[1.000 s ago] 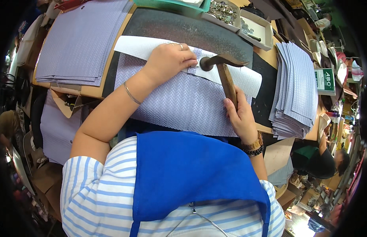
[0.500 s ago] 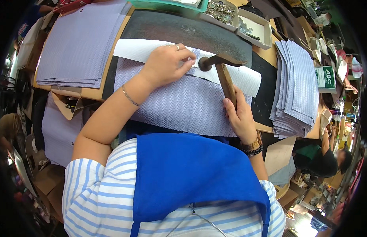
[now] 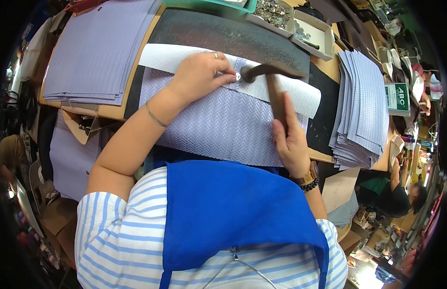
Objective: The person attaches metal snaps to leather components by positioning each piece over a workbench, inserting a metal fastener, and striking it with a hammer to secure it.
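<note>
My right hand point(image 3: 292, 144) grips the wooden handle of a hammer point(image 3: 275, 98), index finger stretched along it. The dark head, slightly blurred, is just right of a small round silvery metal piece point(image 3: 238, 76). My left hand point(image 3: 199, 74) has its thumb and fingertips pinched at the edge of that piece. It lies on the white backing of a lilac sheet with a woven pattern point(image 3: 218, 127), whose far edge is folded over toward me. Whether the hammer face touches anything cannot be made out.
Under the sheet lies a dark work mat point(image 3: 209, 31). Stacks of lilac sheets stand at left point(image 3: 96, 53) and right point(image 3: 361, 106). At the far side are a box of small metal parts point(image 3: 269, 14), a white tray point(image 3: 320, 33) and a green-white box point(image 3: 397, 98). Other people are at right.
The hammer head has shifted slightly up and left, and its handle is more upright. The round metal piece now shows beside my left fingertips, which stay in nearly the same place.
</note>
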{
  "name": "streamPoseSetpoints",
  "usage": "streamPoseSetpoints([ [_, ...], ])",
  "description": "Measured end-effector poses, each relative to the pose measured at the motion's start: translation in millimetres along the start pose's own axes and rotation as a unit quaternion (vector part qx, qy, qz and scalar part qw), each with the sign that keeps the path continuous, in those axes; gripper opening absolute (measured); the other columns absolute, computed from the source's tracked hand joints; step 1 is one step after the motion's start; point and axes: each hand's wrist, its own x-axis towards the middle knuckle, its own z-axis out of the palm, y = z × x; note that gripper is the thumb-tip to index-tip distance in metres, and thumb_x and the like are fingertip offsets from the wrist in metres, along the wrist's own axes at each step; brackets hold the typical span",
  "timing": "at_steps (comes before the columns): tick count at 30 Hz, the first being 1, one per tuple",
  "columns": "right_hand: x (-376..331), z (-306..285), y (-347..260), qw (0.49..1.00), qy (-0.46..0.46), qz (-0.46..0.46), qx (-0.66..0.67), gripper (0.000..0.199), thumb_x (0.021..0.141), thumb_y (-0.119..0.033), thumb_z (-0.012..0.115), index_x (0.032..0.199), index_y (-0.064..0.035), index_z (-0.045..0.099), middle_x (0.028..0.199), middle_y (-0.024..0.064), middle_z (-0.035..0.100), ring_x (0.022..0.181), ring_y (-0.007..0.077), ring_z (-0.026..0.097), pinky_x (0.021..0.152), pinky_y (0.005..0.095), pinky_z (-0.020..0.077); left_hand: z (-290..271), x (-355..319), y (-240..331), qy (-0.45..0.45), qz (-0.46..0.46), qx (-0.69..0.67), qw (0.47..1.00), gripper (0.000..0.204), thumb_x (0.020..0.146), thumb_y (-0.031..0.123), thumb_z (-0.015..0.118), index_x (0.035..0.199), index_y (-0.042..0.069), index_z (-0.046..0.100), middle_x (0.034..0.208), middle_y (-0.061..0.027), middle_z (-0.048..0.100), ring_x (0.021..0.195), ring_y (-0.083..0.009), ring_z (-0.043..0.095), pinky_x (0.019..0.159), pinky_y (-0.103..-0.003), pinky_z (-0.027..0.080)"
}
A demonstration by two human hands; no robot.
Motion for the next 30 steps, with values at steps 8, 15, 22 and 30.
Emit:
streamPoseSetpoints([
  [8,7,2,2,0.981,0.022,-0.167,-0.091,0.068,0.101,-0.005,0.065,0.163,-0.0101,0.037,0.133,0.0270,0.066,0.115,0.0378,0.070,0.096,0.0391,0.0548,2,-2,-4,-0.001,0.008,-0.006,1.000,0.010,0.088,0.015,0.080,0.093,0.006,0.078,0.092,-0.0067,0.072,0.082,-0.0258,0.069,0.073,-0.036,0.054],
  [15,8,-9,-8,0.979,0.016,-0.171,-0.114,0.068,0.099,-0.006,0.067,0.161,-0.0121,0.041,0.113,0.0246,0.070,0.098,0.0382,0.072,0.086,0.0409,0.0563,5,-1,-7,0.009,0.024,-0.045,0.999,0.020,0.084,0.014,0.083,0.101,0.005,0.076,0.091,-0.0078,0.071,0.080,-0.0245,0.068,0.073,-0.035,0.054],
  [22,32,-35,-50,0.950,-0.054,-0.171,-0.255,0.067,0.099,-0.013,0.067,0.160,-0.0244,0.044,0.090,0.0162,0.065,0.075,0.0359,0.066,0.066,0.0450,0.0533,1,-3,2,-0.003,-0.058,-0.059,0.997,0.084,0.075,0.023,0.093,0.147,0.014,0.050,0.090,-0.0059,0.065,0.074,-0.0193,0.060,0.071,-0.033,0.053],
  [30,50,-47,-85,0.903,-0.138,-0.176,-0.368,0.066,0.100,-0.017,0.065,0.160,-0.0298,0.042,0.084,0.0159,0.063,0.066,0.0363,0.065,0.061,0.0462,0.0540,4,-7,0,0.040,-0.063,-0.087,0.993,0.127,0.068,0.025,0.099,0.165,0.021,0.017,0.095,-0.0081,0.059,0.080,-0.0200,0.058,0.075,-0.033,0.053],
])
